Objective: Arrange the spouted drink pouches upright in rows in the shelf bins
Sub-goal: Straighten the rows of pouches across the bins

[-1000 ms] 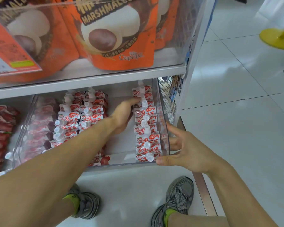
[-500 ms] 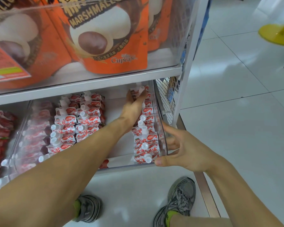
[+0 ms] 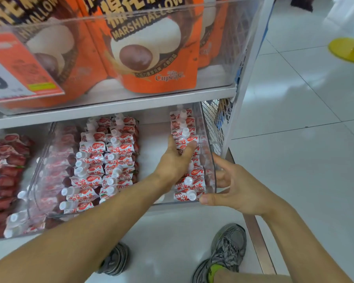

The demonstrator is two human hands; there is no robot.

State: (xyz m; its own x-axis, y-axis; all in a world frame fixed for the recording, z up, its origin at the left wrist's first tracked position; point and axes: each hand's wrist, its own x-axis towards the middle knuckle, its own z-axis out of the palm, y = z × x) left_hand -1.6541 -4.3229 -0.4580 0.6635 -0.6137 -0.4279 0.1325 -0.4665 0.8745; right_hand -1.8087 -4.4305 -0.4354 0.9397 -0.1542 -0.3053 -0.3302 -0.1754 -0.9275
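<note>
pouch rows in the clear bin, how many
3 rows: two side by side at left, one along the right wall under the left hand; middle bare.

Orange marshmallow bags (image 3: 151, 54), price tag (image 3: 18, 68), grey sneakers (image 3: 229, 248), yellow base (image 3: 345, 50)

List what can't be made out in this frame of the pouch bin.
- Head view: pouches in the right-hand row under the left hand; the hand covers them, so their posture is hidden.
- Whether the left hand grips a pouch: its fingers lie on the row.
- Clear bin corner behind the right hand.
- Price card: cut by the left edge, print blurred.
- Neighbouring bin's pouches: blurred behind the plastic.
</note>
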